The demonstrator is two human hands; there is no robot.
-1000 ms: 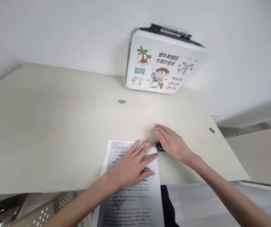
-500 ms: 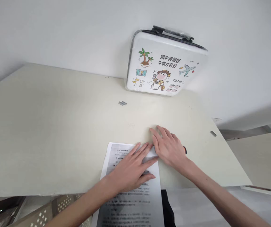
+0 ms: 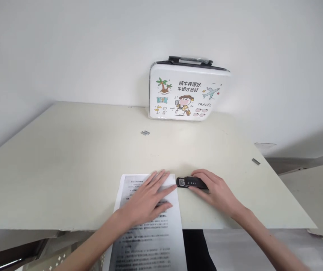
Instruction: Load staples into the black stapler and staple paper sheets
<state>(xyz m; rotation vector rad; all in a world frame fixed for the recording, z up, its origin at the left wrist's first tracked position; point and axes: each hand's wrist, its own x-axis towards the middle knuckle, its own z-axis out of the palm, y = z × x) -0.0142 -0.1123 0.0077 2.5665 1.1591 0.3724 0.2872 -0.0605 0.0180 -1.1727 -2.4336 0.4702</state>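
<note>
Printed sheets of paper [image 3: 147,248] lie over the front edge of the table, text side up. My left hand [image 3: 150,199] rests flat on the upper part of the paper, fingers spread. Just right of the paper's top corner is a black stapler [image 3: 191,182], lying on the tabletop with its front end toward the paper. My right hand [image 3: 216,190] grips the stapler's rear part, thumb on the near side and fingers on the far side. The rear end is hidden in that hand.
A white case with cartoon prints [image 3: 188,92] stands against the wall at the back of the table [image 3: 73,162]. Small staple strips [image 3: 145,133] lie mid-table, and another staple strip [image 3: 256,162] lies near the right edge.
My right hand has drawn back to the right of the paper's corner, and the stapler it covered now shows. My left hand stays on the paper. The view has tilted and shifted.
</note>
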